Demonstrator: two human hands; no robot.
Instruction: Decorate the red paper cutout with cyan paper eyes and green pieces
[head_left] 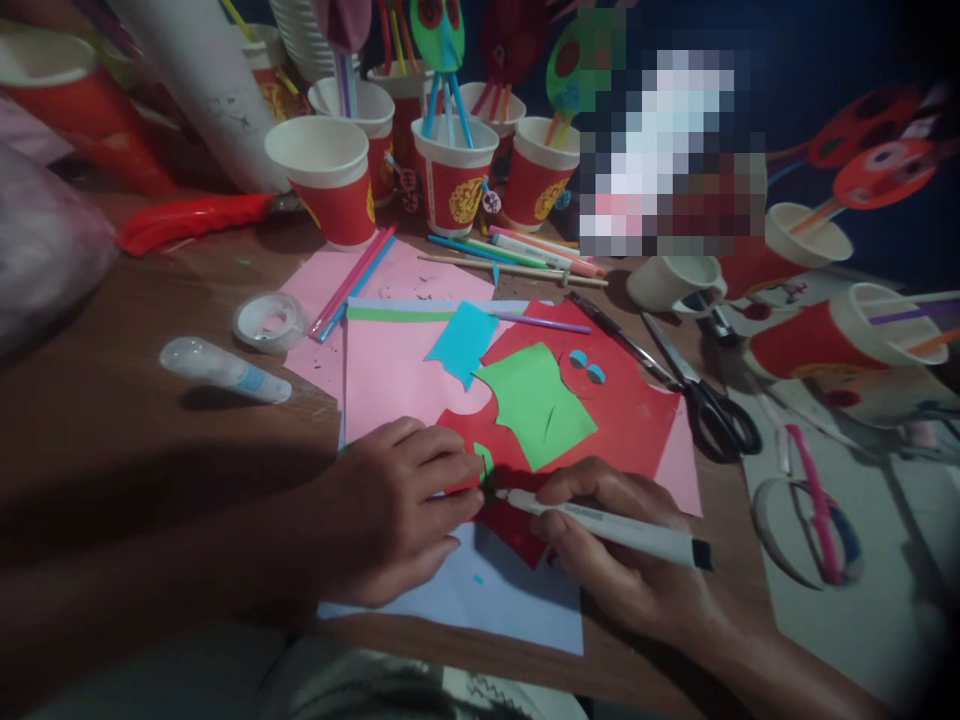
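Note:
My right hand grips a white marker with a black cap on its rear end. The marker's tip points left and meets a small green paper piece on red paper. My left hand lies flat over the paper from the left, its fingertips beside that green piece and partly covering it. Just beyond the hands is a larger green paper scrap with curved cut edges. A blue paper scrap rests behind it. Two small blue rounds sit on the red paper.
Black-handled scissors lie at the right, near a tape roll. A glue bottle and a tape ring are at the left. Red and white paper cups stand behind, several with straw-and-paper figures. A white mug is at the back right.

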